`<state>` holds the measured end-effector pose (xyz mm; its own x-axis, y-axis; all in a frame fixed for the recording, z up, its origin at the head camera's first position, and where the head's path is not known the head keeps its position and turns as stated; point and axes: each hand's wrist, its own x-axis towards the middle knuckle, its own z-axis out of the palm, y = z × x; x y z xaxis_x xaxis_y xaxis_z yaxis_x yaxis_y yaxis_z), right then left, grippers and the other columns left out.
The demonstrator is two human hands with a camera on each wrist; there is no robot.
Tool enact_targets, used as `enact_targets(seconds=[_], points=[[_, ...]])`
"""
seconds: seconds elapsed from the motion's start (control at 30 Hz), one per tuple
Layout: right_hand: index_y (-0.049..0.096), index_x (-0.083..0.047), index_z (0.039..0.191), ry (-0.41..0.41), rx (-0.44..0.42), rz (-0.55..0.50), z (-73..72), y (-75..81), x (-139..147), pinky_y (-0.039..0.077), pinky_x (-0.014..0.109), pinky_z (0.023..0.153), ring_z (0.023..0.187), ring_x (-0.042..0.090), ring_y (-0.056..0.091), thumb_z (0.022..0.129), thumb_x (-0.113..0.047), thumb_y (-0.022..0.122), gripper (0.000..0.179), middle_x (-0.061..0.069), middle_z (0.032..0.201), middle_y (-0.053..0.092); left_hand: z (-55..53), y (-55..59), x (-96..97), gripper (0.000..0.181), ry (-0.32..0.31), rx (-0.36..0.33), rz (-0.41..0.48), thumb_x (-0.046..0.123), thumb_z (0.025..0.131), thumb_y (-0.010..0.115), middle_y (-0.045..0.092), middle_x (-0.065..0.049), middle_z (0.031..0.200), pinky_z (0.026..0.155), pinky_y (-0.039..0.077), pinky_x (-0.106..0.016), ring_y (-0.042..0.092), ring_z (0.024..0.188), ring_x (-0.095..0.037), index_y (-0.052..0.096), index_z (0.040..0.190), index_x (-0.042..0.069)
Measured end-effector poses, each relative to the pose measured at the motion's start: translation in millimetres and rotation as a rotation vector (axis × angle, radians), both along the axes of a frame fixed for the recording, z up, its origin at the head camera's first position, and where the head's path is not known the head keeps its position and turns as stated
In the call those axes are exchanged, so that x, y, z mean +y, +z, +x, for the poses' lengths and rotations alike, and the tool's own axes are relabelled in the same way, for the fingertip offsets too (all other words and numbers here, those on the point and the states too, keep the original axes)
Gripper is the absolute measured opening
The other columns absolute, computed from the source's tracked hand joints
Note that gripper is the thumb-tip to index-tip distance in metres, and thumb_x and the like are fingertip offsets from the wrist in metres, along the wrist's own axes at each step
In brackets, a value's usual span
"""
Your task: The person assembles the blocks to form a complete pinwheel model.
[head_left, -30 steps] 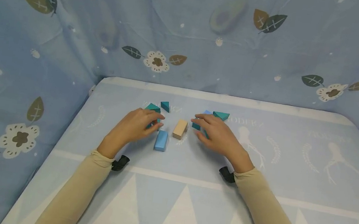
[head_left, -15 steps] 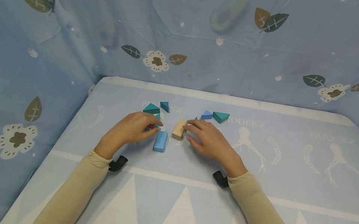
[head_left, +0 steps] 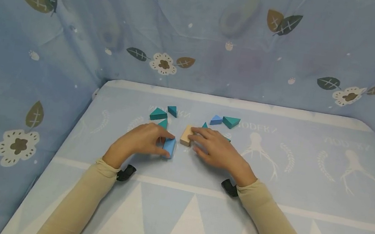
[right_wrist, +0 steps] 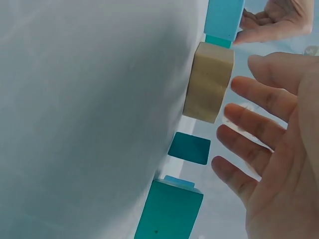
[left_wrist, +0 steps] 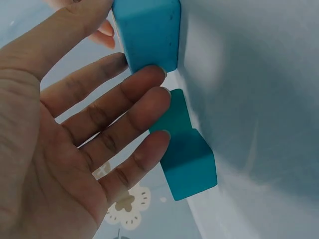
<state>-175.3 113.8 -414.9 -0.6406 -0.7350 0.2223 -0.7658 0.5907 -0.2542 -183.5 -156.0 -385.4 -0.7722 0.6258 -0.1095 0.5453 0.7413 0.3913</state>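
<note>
My left hand (head_left: 143, 139) has its thumb and forefinger at opposite ends of a blue rectangular block (head_left: 170, 144), pinching it. In the left wrist view, the other fingers extend past this blue block (left_wrist: 149, 32) towards teal blocks (left_wrist: 192, 169). Just to its right lies a plain wooden block (head_left: 185, 135). My right hand (head_left: 217, 148) reaches over that block's right side in the head view. From the right wrist, its fingers look spread and lightly bent beside the wooden block (right_wrist: 208, 82), with nothing in their grasp.
Behind my left hand lie a green triangular block (head_left: 158, 114), a teal one (head_left: 163, 123) and a dark teal one (head_left: 172, 110). A blue triangular block (head_left: 216, 120) and a green one (head_left: 231, 122) sit behind my right hand. A patterned curtain (head_left: 199, 27) hangs behind the table.
My left hand has come right and nearer, onto the blue block. My right hand has shifted left from the teal blocks to the wooden block, uncovering blocks behind it.
</note>
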Motion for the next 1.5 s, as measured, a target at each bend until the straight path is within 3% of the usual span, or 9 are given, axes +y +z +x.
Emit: enact_targets(seconds=[0.3, 0.53, 0.9, 1.2, 1.5], points=[[0.061, -0.01, 0.132, -0.006, 0.018, 0.007, 1.5, -1.1, -1.7, 0.044, 0.05, 0.105, 0.13, 0.031, 0.051, 0.097, -0.021, 0.062, 0.037, 0.013, 0.142, 0.053, 0.8, -0.2, 0.3, 0.057, -0.007, 0.025, -0.012, 0.041, 0.075, 0.084, 0.071, 0.002, 0.093, 0.075, 0.053, -0.03, 0.064, 0.085, -0.013, 0.071, 0.121, 0.011], [0.06, -0.011, 0.134, -0.029, -0.013, 0.024, 3.3, -0.2, -3.2, 0.042, 0.05, 0.107, 0.134, 0.031, 0.048, 0.098, -0.023, 0.061, 0.038, 0.012, 0.146, 0.05, 1.2, 1.7, -1.7, 0.056, -0.01, 0.0, 0.002, 0.038, 0.075, 0.085, 0.073, -0.002, 0.103, 0.079, 0.055, -0.031, 0.067, 0.09, -0.013, 0.071, 0.12, 0.007], [0.055, -0.01, 0.139, -0.056, -0.028, 0.037, 4.3, -1.2, -4.2, 0.039, 0.05, 0.11, 0.138, 0.031, 0.044, 0.101, -0.026, 0.055, 0.042, 0.011, 0.151, 0.045, 3.0, 1.2, -1.2, 0.056, -0.043, -0.008, 0.01, 0.036, 0.075, 0.085, 0.069, 0.0, 0.095, 0.073, 0.052, -0.027, 0.064, 0.085, -0.013, 0.07, 0.121, 0.007], [0.055, -0.009, 0.139, -0.038, 0.037, 0.036, 4.3, -3.9, -4.6, 0.042, 0.049, 0.108, 0.135, 0.03, 0.047, 0.101, -0.026, 0.056, 0.042, 0.012, 0.149, 0.047, 2.3, 2.3, -0.9, 0.055, -0.046, -0.034, 0.003, 0.035, 0.076, 0.084, 0.071, 0.002, 0.097, 0.076, 0.052, -0.028, 0.063, 0.086, -0.012, 0.07, 0.122, 0.008], [0.056, -0.009, 0.138, -0.037, -0.013, 0.025, 6.0, -1.1, -5.8, 0.041, 0.05, 0.108, 0.135, 0.027, 0.048, 0.1, -0.026, 0.057, 0.042, 0.009, 0.149, 0.048, 2.8, 1.9, 2.4, 0.055, -0.061, -0.025, 0.019, 0.035, 0.077, 0.084, 0.071, 0.002, 0.096, 0.074, 0.053, -0.028, 0.063, 0.085, -0.011, 0.069, 0.123, 0.008]])
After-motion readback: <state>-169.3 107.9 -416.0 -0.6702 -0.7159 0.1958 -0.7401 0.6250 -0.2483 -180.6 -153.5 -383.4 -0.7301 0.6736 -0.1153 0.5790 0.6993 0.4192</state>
